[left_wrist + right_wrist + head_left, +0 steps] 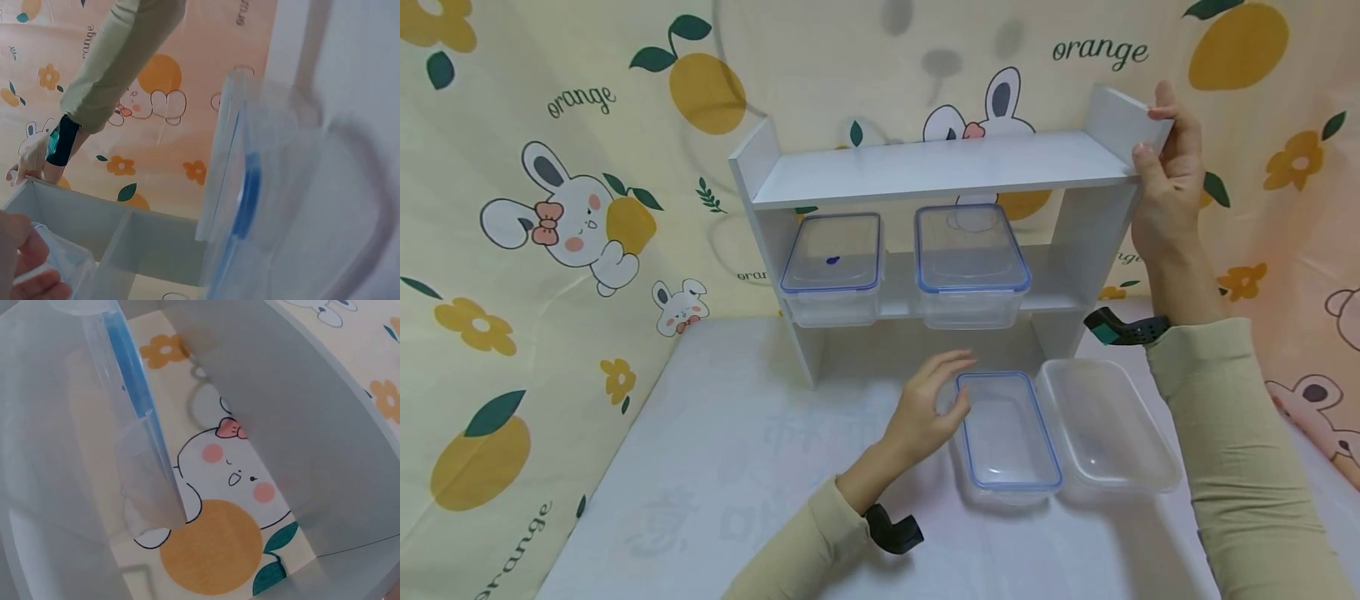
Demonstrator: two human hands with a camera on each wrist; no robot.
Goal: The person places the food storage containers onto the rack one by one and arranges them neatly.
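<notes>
A white shelf unit stands at the back of the table. My right hand grips the top of its right side panel, thumb on the near face and fingers around the far edge. My left hand is beside a clear food container with a blue rim on the table, its fingers loosely bent and holding nothing. Whether the fingertips touch that container, I cannot tell. In the left wrist view, the left fingers show at the lower left with nothing between them.
Two clear containers with blue-edged lids, one at left and one at right, sit on the middle shelf, jutting past its front edge. A translucent container without a blue rim lies right of the blue-rimmed one. A patterned cloth hangs behind.
</notes>
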